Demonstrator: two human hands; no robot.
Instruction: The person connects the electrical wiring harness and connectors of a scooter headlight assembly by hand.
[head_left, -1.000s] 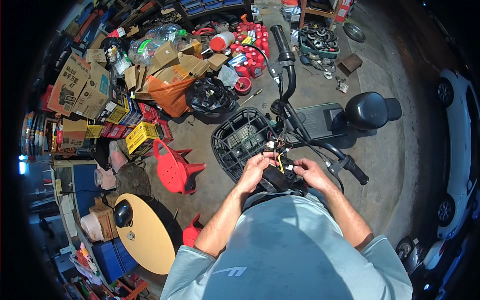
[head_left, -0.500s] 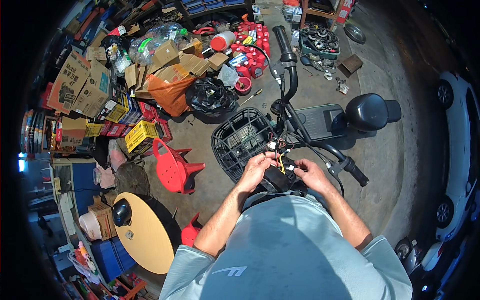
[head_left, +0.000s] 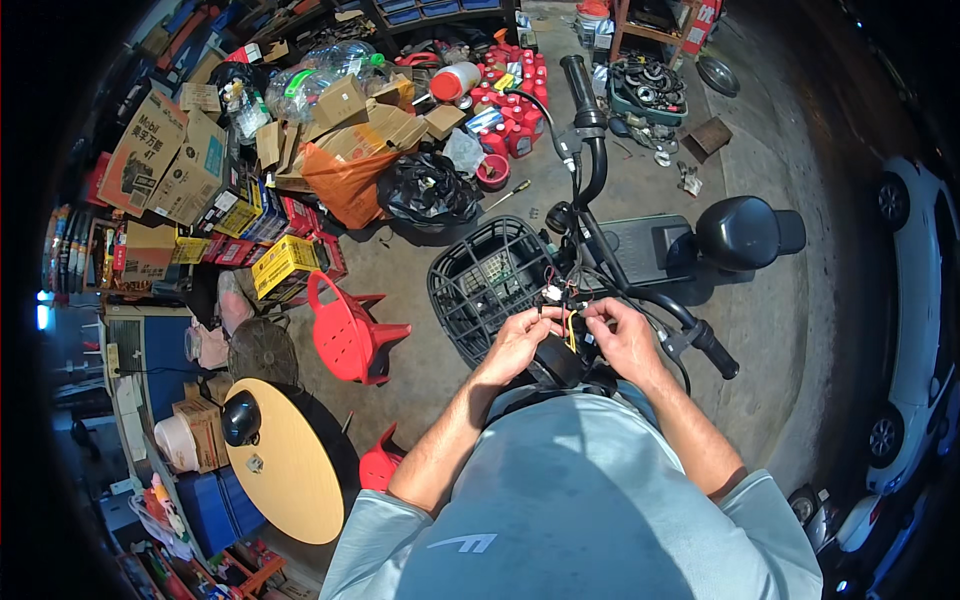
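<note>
Both my hands are at the wiring in front of the handlebar (head_left: 650, 292) of an electric scooter. My left hand (head_left: 518, 345) pinches dark wires between thumb and fingers, beside the black wire basket (head_left: 462, 297). A yellow wire (head_left: 571, 330) hangs in a loop between the two hands. My right hand (head_left: 628, 342) has thumb and fingertips pressed together at the other side of the wires, closed on a small piece too hidden to name. White connector plugs (head_left: 551, 293) and thin coloured leads stick up just beyond my fingers. A black housing (head_left: 558, 360) lies below the hands.
Right of the handlebar are the scooter's footboard (head_left: 640, 250) and black seat (head_left: 738, 233). On the left stand a red plastic chair (head_left: 350, 335) and a round wooden table (head_left: 285, 470). Cardboard boxes (head_left: 190, 170), a black bag (head_left: 428, 190) and red bottles (head_left: 515, 125) crowd the far left.
My right hand has moved slightly up and left, closer to my left hand, its fingers now at the wires. The left hand has barely moved.
</note>
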